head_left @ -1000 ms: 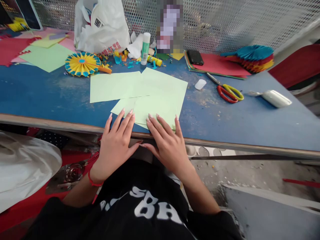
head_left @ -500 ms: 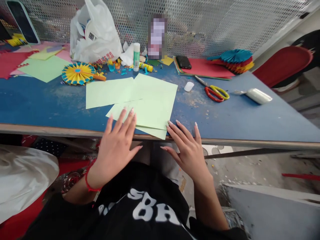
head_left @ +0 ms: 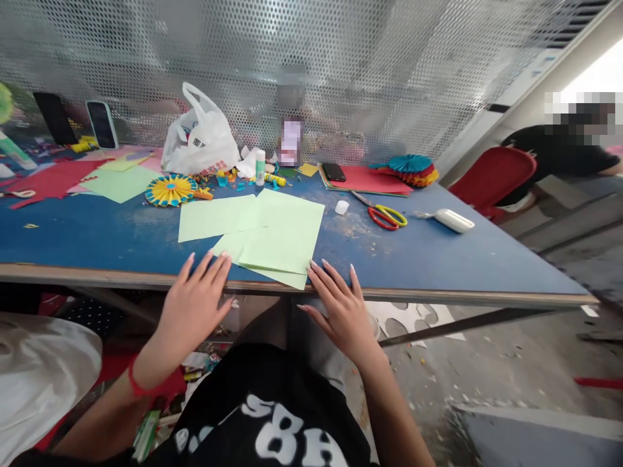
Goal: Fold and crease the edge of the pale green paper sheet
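Note:
Pale green sheets of paper (head_left: 287, 227) overlap near the table's front edge; one looks folded over, with a narrow strip showing below it. My left hand (head_left: 197, 301) is spread, its fingertips at the lower left corner of the paper. At the lower right corner, my right hand (head_left: 338, 305) lies with fingers stretched out, their tips at the paper's edge. Both palms are over the table edge, and neither hand grips anything. Beyond the sheets stands a glue stick (head_left: 260, 168). Scissors (head_left: 384, 216) with red and yellow handles lie to the right.
A yellow and blue paper rosette (head_left: 172, 191) lies left of the sheets, before a white plastic bag (head_left: 202, 139). Farther right are red paper (head_left: 374, 179), a black phone (head_left: 334, 171), pleated paper fans (head_left: 413, 170) and a white oblong object (head_left: 453, 220). A person (head_left: 564, 149) sits at the far right.
My left hand has slid left, off the middle of the paper to its lower left corner. The right hand stays at the lower right corner. The view has tilted up.

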Demonstrator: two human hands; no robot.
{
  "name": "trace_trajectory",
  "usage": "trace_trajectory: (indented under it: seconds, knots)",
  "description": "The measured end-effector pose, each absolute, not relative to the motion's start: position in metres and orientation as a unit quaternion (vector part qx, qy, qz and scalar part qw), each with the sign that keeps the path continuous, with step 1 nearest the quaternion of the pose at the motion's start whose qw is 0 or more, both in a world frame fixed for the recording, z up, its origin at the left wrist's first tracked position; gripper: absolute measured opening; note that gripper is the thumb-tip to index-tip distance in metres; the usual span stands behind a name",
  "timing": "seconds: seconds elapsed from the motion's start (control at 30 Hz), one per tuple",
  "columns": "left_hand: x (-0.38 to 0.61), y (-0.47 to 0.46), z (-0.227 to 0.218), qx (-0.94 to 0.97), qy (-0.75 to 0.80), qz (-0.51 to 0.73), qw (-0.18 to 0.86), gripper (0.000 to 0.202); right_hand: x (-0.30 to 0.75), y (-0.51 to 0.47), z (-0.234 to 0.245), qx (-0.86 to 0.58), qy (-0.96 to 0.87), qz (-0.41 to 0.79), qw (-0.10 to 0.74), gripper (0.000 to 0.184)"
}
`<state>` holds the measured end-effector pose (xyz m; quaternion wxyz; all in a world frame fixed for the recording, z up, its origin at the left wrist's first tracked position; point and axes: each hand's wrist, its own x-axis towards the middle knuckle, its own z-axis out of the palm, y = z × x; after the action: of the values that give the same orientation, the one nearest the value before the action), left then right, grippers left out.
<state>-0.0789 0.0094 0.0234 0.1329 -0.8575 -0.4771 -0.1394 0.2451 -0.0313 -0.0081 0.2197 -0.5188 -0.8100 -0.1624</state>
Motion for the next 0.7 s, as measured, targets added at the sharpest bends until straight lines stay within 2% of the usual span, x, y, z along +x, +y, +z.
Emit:
trace_trajectory:
  seconds: [0.1, 0.2, 0.33, 0.47, 0.57, 0.7]
  knots:
    - [-0.109, 0.013, 0.017, -0.853, -0.475, -0.162, 0.145, 0.066, 0.243, -0.032, -0.013, -0.519, -0.806, -0.172, 0.226, 0.080]
    - [-0.123, 0.016, 0.008, -0.832, -0.465, -0.237, 0.187, 0.062, 0.240, -0.031, -0.011, -0.528, -0.804, -0.164, 0.220, 0.082]
    - [-0.114, 0.007, 0.007, -0.805, -0.427, -0.367, 0.190, 0.039, 0.234, -0.025, -0.007, -0.544, -0.792, -0.161, 0.227, 0.074]
    - [-0.082, -0.018, 0.019, -0.807, -0.383, -0.447, 0.038, 0.016, 0.230, -0.022, -0.011, -0.508, -0.780, -0.201, 0.305, 0.042]
    - [-0.058, -0.035, 0.031, -0.806, -0.348, -0.472, -0.078, 0.013, 0.228, -0.031, -0.012, -0.456, -0.758, -0.223, 0.410, 0.018]
    - [-0.040, -0.032, 0.049, -0.811, -0.368, -0.403, -0.212, 0.016, 0.219, -0.051, 0.004, -0.416, -0.729, -0.235, 0.490, 0.010]
